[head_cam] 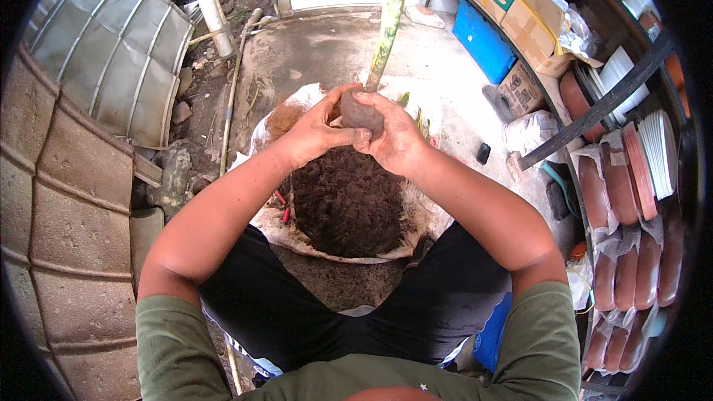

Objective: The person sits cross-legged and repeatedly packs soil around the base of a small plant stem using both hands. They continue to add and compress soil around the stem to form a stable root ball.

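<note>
Both my hands are raised above an open sack (301,248) filled with dark, loose soil (351,200). Between them is a dark, rounded clump of soil (362,114) with a mottled green and yellow leaf or stem piece (386,39) standing upright out of its top. My left hand (323,128) presses the clump from the left, and my right hand (392,133) cups it from the right. The fingertips of both hands meet below the clump. A brown fibrous heap (284,117) lies on the sack's far left part. A small red-handled item (286,215) rests on the sack's left side.
Shelving on the right holds brown planters (618,195), plastic trays (657,150) and cardboard boxes (532,22). A black bar (601,103) slants out from it. A blue container (483,39) stands at the back right. Metal panels (111,39) and a tiled surface (83,189) are at the left.
</note>
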Motion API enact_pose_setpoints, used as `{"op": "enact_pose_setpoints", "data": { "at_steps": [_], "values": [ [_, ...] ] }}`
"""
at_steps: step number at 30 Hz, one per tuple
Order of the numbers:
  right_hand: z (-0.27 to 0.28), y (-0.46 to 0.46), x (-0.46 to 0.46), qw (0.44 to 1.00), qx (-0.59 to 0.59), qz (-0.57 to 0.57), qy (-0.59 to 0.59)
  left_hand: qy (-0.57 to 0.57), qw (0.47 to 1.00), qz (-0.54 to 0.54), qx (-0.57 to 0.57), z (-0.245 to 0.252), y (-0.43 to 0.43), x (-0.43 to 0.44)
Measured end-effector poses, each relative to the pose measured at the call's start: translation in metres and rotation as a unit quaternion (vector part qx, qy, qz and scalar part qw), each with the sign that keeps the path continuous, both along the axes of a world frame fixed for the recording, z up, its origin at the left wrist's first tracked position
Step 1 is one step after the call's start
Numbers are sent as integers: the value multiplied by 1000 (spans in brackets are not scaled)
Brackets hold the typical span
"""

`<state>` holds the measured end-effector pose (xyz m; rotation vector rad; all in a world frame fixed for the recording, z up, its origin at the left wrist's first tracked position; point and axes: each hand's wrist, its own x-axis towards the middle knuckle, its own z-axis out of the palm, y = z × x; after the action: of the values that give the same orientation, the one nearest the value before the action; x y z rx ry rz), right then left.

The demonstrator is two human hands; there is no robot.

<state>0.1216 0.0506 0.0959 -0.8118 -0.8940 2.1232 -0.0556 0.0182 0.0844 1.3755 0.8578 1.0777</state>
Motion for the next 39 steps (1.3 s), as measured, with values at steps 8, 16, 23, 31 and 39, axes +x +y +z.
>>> {"op": "enact_pose_setpoints", "data": {
  "at_steps": [8,16,23,31,39],
  "values": [
    [18,-12,-5,991,-17,128,-38,-25,995,-59,-80,0,0,-10],
    [13,-18,-12,999,-16,45,-23,83,984,151,36,0,-14,8],
    [9,-12,-8,995,-7,76,-71,-32,997,64,-13,-2,-8,2],
    [9,-18,-10,988,103,89,-76,-95,990,-82,-70,12,-7,-12],
    [9,-11,-6,972,151,155,-93,-144,973,-130,-123,18,-10,-18]
  ]
}}
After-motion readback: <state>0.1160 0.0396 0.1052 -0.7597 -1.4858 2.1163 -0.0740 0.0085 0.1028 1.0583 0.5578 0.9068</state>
